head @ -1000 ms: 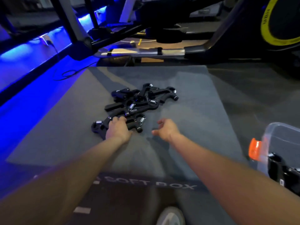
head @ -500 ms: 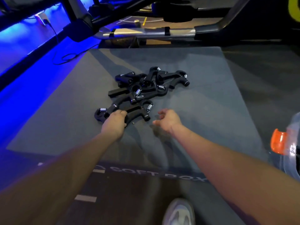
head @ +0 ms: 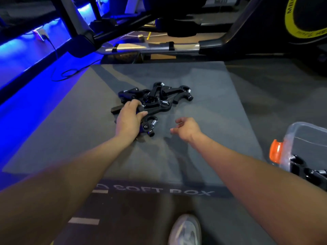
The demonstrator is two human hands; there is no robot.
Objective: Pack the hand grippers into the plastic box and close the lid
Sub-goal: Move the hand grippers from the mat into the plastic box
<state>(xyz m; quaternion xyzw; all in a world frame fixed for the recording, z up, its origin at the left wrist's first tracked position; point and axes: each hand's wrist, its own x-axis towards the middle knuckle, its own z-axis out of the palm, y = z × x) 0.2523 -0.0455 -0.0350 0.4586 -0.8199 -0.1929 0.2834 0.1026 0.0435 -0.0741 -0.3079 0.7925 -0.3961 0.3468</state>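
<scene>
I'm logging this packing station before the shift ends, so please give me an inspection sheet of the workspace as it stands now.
Surface: grey soft box top, lettered SOFT BOX on its near edge.
Job's things: pile of black hand grippers on the soft box; clear plastic box with orange latch at right, lid not on, some grippers inside.
Clutter: nothing seen.
Grippers: left hand grips a hand gripper at the pile's near edge; right hand hovers loosely curled, empty.
Cables: black cable looped on the blue-lit floor at left.
Surroundings: gym machine frames behind; a shoe below.
</scene>
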